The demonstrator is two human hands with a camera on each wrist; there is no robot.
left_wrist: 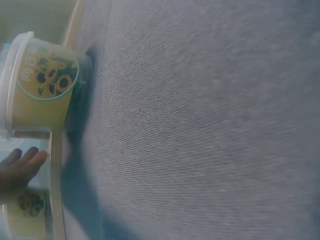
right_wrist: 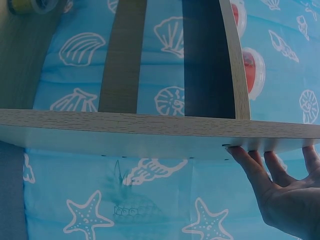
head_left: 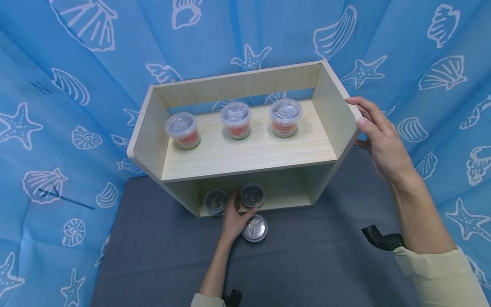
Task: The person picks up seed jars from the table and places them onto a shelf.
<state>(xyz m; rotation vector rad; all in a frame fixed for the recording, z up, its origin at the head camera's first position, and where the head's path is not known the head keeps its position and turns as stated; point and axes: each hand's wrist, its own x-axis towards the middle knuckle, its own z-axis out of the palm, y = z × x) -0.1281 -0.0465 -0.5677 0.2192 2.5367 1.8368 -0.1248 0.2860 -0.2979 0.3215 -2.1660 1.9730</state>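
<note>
My left hand (head_left: 235,217) reaches into the lower shelf, its fingers and thumb around the sides of a lidded plastic tub (head_left: 252,194). Another lidded tub (head_left: 215,201) stands to its left on that shelf. In front, on the dark cloth, sits a tub (head_left: 255,229); the left wrist view shows its yellow side and sunflower label. That view hides the thumb. My right hand (head_left: 383,140) rests its fingertips against the outer face of the right side panel of the wooden shelf unit (head_left: 249,164); the right wrist view shows the fingers (right_wrist: 255,172) fairly straight.
Three lidded tubs with red sides stand on the upper board: left (head_left: 183,130), middle (head_left: 235,120) and right (head_left: 285,117). A blue curtain (head_left: 207,47) with white shells and starfish hangs behind and beside the unit. Dark grey cloth (head_left: 307,264) covers the table.
</note>
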